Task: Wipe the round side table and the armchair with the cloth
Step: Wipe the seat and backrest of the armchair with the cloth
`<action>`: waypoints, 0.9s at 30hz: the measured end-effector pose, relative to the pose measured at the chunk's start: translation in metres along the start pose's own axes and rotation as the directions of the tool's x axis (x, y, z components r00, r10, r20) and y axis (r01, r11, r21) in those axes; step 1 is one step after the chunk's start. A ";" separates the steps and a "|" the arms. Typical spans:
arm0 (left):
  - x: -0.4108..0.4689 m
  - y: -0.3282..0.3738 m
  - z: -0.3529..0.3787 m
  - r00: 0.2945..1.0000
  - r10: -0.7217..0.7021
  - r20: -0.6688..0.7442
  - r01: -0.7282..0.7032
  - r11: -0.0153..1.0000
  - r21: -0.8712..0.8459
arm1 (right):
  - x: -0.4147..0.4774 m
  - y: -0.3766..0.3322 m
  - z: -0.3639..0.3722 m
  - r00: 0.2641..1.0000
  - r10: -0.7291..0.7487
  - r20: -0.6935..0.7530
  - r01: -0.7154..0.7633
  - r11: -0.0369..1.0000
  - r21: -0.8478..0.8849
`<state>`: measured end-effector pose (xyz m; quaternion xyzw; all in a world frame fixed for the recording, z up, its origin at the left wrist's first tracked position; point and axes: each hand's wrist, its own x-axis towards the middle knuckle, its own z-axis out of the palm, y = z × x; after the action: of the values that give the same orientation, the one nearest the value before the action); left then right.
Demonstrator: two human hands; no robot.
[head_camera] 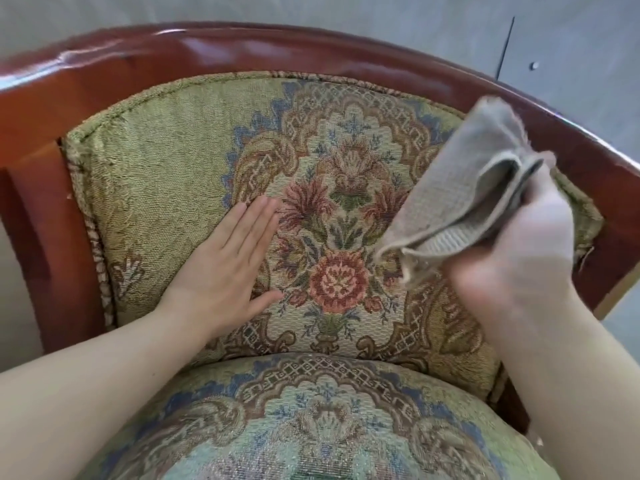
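The armchair [242, 53] fills the view: a curved glossy red-brown wooden frame around a green floral tapestry back cushion [166, 161] and a matching seat cushion [311, 420] below it. My left hand [228, 261] lies flat on the back cushion, fingers together, holding nothing. My right hand [519, 251] hovers in front of the cushion's right side and grips a folded grey-beige cloth [450, 195], which sticks up and to the left from my fingers. The round side table is out of view.
A pale grey floor [415, 15] lies beyond the chair's back rail, with a thin dark line [505, 46] and a small dark spot [535, 65] on it at the upper right.
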<state>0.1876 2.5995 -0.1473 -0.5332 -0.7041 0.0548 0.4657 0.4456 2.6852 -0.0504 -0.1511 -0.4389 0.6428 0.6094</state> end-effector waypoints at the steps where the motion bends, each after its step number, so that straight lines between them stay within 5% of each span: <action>1: -0.001 -0.001 0.000 1.000 0.004 0.005 -0.004 1.000 -0.006 | 0.008 0.000 0.009 0.998 -0.052 0.025 0.053 0.997 -0.049; 5: -0.002 -0.002 -0.001 1.000 0.018 0.006 -0.018 1.000 -0.011 | 0.027 0.021 0.057 0.897 -0.333 0.291 0.413 0.866 -0.283; 8: -0.001 -0.002 -0.002 1.000 0.017 0.010 -0.017 1.000 -0.018 | 0.052 0.073 0.064 0.837 -0.215 0.503 0.545 0.397 -0.738; 10: -0.001 -0.001 -0.003 1.000 0.009 0.015 -0.008 1.000 -0.020 | 0.056 0.104 0.057 0.802 -0.161 0.576 0.596 0.146 -0.789; 14: 0.000 -0.002 -0.005 0.999 0.006 0.032 -0.006 1.000 -0.025 | 0.035 0.143 0.028 0.731 -0.091 0.676 0.680 0.173 -0.712; 20: 0.000 0.001 -0.009 0.997 -0.012 0.071 0.012 1.000 -0.007 | 0.001 0.155 -0.004 0.734 0.128 0.667 0.609 0.313 -0.729; 24: -0.002 -0.002 -0.009 0.995 0.000 0.098 -0.002 1.000 0.023 | -0.014 0.149 -0.023 0.706 0.361 0.610 0.528 0.306 -0.792; 27: -0.006 -0.006 -0.007 0.990 0.020 0.140 -0.031 0.997 0.077 | -0.025 0.133 -0.032 0.690 0.474 0.547 0.311 0.487 -0.816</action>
<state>0.1890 2.5890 -0.1436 -0.5182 -0.7251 0.1256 0.4356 0.3877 2.6912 -0.1767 -0.1956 -0.8909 0.3646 0.1874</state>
